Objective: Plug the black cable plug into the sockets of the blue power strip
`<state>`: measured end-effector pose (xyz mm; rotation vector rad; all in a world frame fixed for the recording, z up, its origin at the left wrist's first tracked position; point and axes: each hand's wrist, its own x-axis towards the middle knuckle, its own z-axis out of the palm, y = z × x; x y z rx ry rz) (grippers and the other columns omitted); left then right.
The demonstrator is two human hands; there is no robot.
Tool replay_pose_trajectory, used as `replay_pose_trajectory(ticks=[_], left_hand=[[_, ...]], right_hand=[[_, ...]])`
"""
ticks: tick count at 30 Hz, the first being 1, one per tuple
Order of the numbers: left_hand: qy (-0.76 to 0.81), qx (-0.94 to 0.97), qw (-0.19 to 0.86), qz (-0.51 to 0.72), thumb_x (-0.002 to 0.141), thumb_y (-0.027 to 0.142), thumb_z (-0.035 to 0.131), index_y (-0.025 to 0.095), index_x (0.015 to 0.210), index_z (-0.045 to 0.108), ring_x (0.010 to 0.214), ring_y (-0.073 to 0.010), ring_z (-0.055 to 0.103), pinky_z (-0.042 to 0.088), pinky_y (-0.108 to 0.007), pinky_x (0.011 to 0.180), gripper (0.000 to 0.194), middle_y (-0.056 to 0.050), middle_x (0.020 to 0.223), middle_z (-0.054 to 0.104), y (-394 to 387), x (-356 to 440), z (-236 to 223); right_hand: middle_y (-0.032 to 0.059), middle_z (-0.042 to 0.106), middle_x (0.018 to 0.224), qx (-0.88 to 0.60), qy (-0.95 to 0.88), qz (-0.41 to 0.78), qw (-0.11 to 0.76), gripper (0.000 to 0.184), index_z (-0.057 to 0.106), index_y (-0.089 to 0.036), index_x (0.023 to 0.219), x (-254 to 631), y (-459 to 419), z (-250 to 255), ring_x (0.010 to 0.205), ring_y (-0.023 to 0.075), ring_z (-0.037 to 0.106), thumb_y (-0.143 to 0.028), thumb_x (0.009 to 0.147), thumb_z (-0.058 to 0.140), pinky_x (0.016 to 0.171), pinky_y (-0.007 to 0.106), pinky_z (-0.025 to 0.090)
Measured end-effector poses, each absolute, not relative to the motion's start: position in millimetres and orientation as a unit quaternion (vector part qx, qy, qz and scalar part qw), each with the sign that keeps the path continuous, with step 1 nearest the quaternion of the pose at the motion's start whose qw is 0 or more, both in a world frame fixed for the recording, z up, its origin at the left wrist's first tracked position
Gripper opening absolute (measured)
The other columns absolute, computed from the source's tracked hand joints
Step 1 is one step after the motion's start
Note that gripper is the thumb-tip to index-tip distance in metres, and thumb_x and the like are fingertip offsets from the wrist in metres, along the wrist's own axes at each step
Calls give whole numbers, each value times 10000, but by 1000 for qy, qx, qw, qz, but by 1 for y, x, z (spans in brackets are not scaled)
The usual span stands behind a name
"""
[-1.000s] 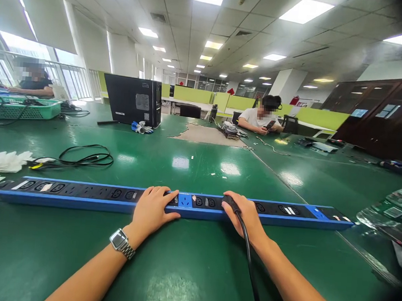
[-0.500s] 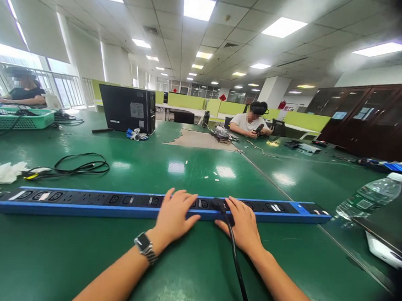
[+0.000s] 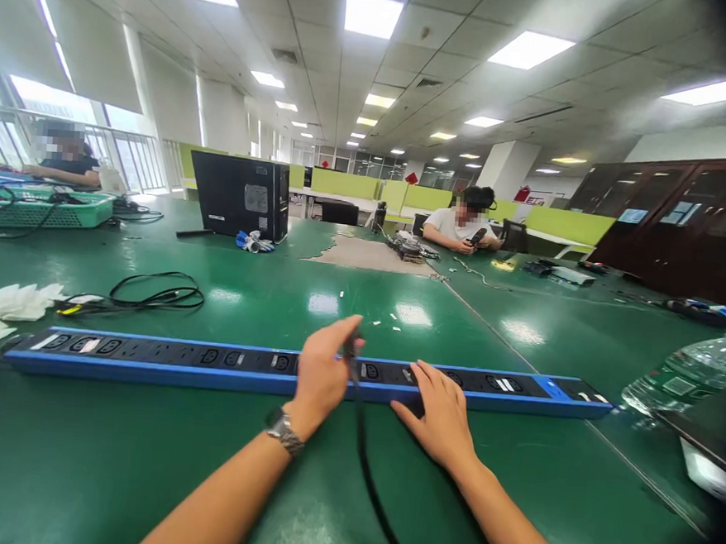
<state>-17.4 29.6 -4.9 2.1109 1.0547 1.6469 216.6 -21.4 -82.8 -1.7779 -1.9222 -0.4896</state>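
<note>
A long blue-and-black power strip (image 3: 163,372) lies across the table, its row of sockets facing up. My left hand (image 3: 323,377) is closed around the plug (image 3: 351,347) of a black power cord (image 3: 363,458), held just above the strip's middle. From the plug the cord runs down toward the near edge of the view. Right of it, my right hand (image 3: 440,414) grips the strip, fingers over the top and thumb against the near side. A metal-banded watch (image 3: 286,430) is on my left wrist.
A coiled black cable (image 3: 156,295) and white crumpled gloves or tissue (image 3: 18,306) lie at left. To the right are a water bottle (image 3: 685,369) and a white device (image 3: 707,466). Farther back stand a black computer case (image 3: 237,195) and a green basket (image 3: 84,213). Two people sit beyond.
The plug has come away from the strip's top near my right hand and moved left, into my left hand, which has closed and lifted. My right hand stays on the strip.
</note>
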Motion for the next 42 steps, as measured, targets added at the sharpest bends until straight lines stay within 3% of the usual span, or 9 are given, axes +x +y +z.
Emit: replay_pose_trajectory(ticks=[3,9,12,17,25,35,42], left_hand=[[446,683,170,553,862,363,579,190,1229,635,1029,-226,661,490,-352,955,410,-73,1136,711,39,-89,-7],[507,734,197,407,845,506,551,167,1264,610,972,-250,676,515,-386,911,543,-82,1098,724,38,-187,-18],[475,788,183,347,868,468,529,199,1255,621,956,-242,680,514,-389,908,480,-75,1093,728,38,-188,-17],[456,821,146,312,875,375,513,245,1217,649,1094,-239,640,476,-380,981,390,-45,1198,691,42,-174,-10],[446,825,192,288,855,345,519,222,1209,658,1117,-231,633,474,-348,990,400,-32,1206,687,47,-183,-1],[482,800,208,292,849,388,548,222,1230,645,1007,-238,670,506,-345,923,427,-49,1141,716,43,-185,-3],[483,791,224,300,841,445,547,187,1232,635,1039,-249,656,503,-352,926,477,-59,1167,703,53,-185,2]], right_hand=[[113,508,1378,-651,-700,-176,236,614,441,-209,1351,216,-22,-82,1255,300,440,-539,840,524,1053,492,319],[116,509,1374,-654,-699,-177,229,630,433,-205,1359,215,-22,-81,1249,305,445,-554,840,509,1046,497,320],[111,512,1374,-658,-696,-176,226,628,445,-210,1351,216,-20,-83,1250,308,446,-569,837,492,1041,500,317],[100,527,1365,-672,-678,-176,241,651,484,-210,1310,217,-16,-87,1237,304,459,-619,803,496,1032,491,320],[91,550,1331,-677,-667,-172,260,638,512,-245,1283,214,-14,-87,1201,318,477,-615,764,533,1000,511,330],[86,553,1334,-672,-671,-174,260,628,519,-256,1280,214,-14,-87,1202,316,477,-629,776,519,1005,510,326],[83,551,1341,-674,-669,-180,256,634,523,-244,1273,212,-14,-87,1213,306,471,-637,776,517,1015,495,322]])
